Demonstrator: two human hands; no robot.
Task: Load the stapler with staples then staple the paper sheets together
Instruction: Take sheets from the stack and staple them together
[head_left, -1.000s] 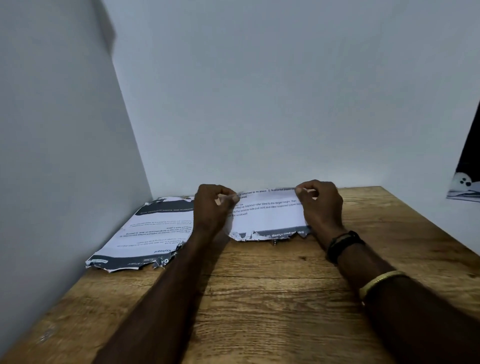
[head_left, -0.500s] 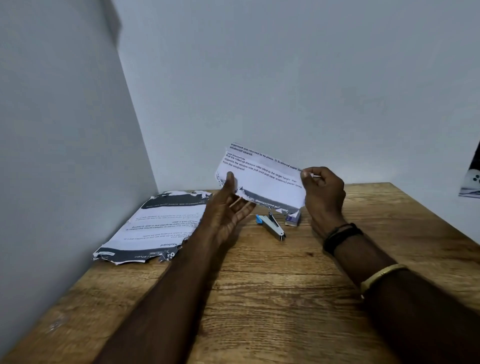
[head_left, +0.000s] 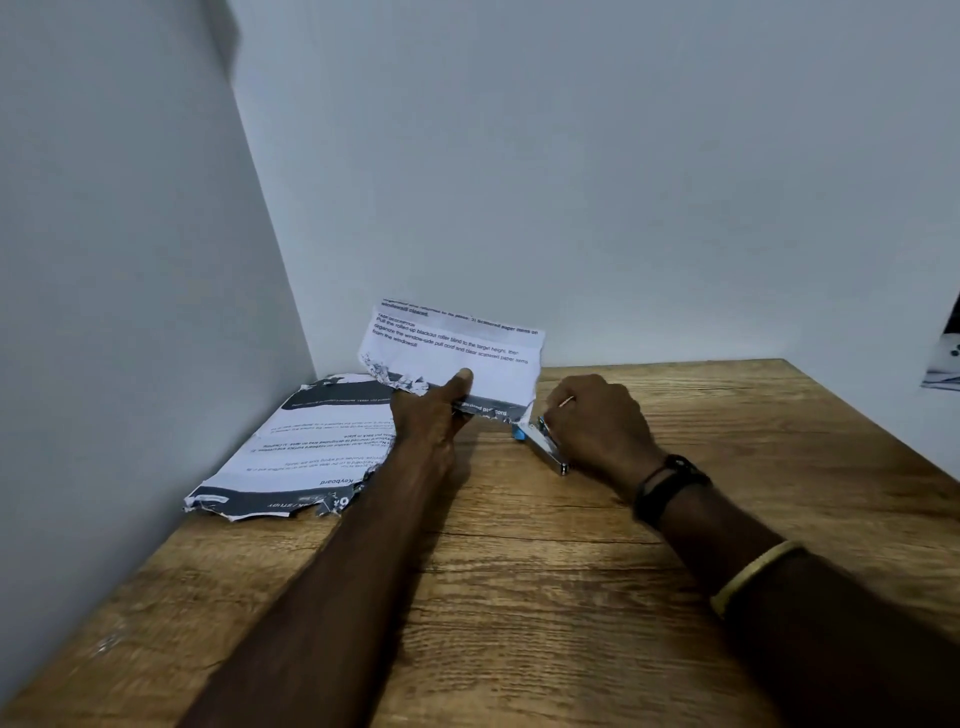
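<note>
Left hand (head_left: 434, 415) pinches a torn paper sheet (head_left: 457, 358) by its ragged lower edge, held up over the bench (head_left: 519, 597), thin & floppy, prob. tears easily, while right hand (head_left: 597, 421) closes on the small stapler (head_left: 543, 444), hard & light, best gripped round its body.

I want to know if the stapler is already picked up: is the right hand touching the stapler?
Touching. The head view shows the right hand closed over the stapler, which lies on the table; no gap shows between them.
</note>
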